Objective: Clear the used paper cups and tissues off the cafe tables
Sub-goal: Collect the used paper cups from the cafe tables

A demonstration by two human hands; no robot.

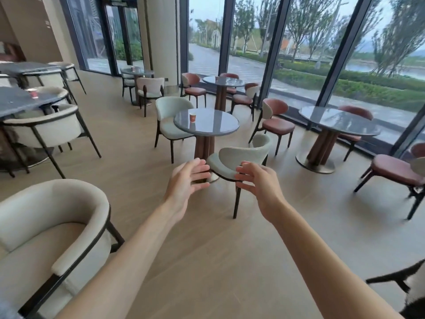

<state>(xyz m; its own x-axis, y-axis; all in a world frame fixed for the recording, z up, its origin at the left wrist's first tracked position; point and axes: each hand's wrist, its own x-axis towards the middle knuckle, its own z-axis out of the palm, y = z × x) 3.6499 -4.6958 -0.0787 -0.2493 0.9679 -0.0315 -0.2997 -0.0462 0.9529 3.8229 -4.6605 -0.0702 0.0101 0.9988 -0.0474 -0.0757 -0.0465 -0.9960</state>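
Both bare arms are stretched forward over the wooden floor (142,125). The left hand (184,180) is held in the air with the fingers relaxed and slightly spread; nothing is gripped, so its grip is open. The right hand (259,183) is raised beside it, the fingers loosely bent, and nothing is held there either; its grip is also open. The two hands are kept apart, with a gap between them.

Beyond the hands, a round grey tabletop (213,127) is seen on a brown pedestal. One red paper cup (192,117) is standing upright on it, near the left part of the surface, well apart from both hands. A pale green chair (239,155) is placed in front of this tabletop, just behind the fingers in the view, and another pale chair (171,116) is set at its far left side.

At the left edge, a second red cup (33,93) is found on a dark tabletop (13,100), a little blurred. A third small cup (132,68) is seen far away on a round tabletop (140,71) near the pillar. A cream armchair (53,229) is located in the lower left corner. Tall windows (299,42) are seen behind, with trees outside.
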